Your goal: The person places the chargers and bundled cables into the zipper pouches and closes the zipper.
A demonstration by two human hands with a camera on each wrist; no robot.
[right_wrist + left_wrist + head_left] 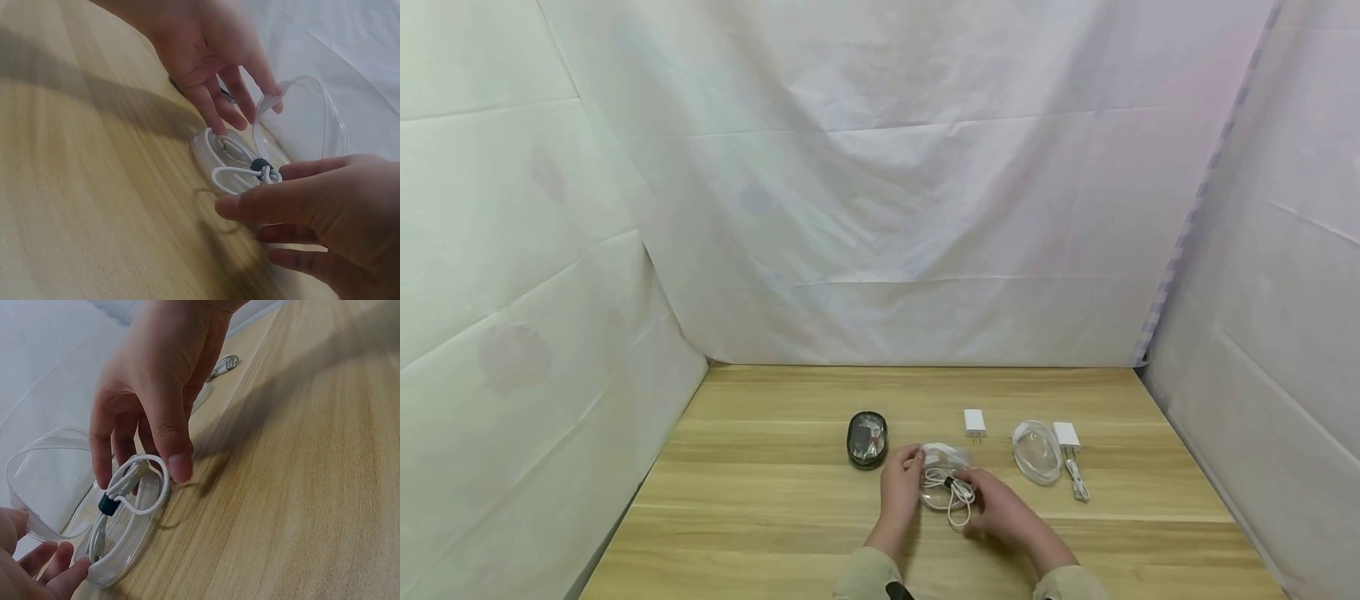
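Observation:
A clear, rounded plastic case (934, 502) with its lid (310, 85) raised stands on the table between both hands. My left hand (901, 483) holds it from the left, thumb and forefinger pinching the lid's edge, other fingertips at the rim. A white cable (132, 503), coiled and bound by a dark tie (109, 504), lies tilted in the mouth of the case. My right hand (1000, 510) grips the coil loosely, forefinger by the tie and thumb by the outer loop. Some right fingertips are hidden behind the coil in the left wrist view.
Left of the hands sits a closed black-trimmed oval case (867, 440) with things inside. Beyond them lies a white charger plug (974, 421). To the right are another clear case (1037, 452), a second charger plug (1066, 435) and a small bundled white cable (1077, 481).

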